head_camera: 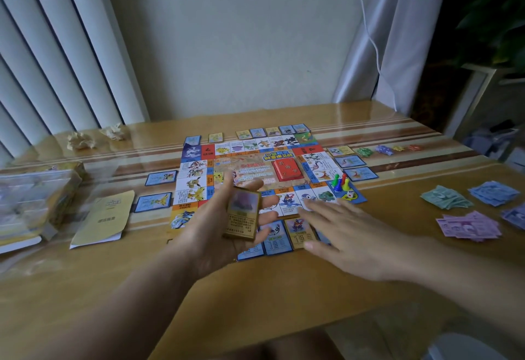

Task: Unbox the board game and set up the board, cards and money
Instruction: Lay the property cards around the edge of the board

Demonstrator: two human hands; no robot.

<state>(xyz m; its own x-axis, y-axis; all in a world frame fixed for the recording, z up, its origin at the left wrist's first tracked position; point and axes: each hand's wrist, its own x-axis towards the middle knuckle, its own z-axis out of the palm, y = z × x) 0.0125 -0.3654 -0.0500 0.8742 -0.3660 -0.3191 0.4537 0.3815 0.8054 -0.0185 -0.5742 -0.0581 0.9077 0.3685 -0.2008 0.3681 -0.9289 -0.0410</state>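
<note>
Wooden table (255, 288); left hand (210, 234) palm-up around card deck (243, 214), right hand (349, 234) flat, open, above board (255, 166).

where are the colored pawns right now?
Head view: the colored pawns stand clustered on the game board's near-right corner square, just behind the white die, beyond the right hand.

Board (196, 180) multicoloured squares, red deck (286, 171); card stack (243, 214) gold-bordered. Green money pile (444, 197), blue money pile (493, 192), purple money pile (468, 226); table (284, 288) tan wood, brown stripes.
</note>
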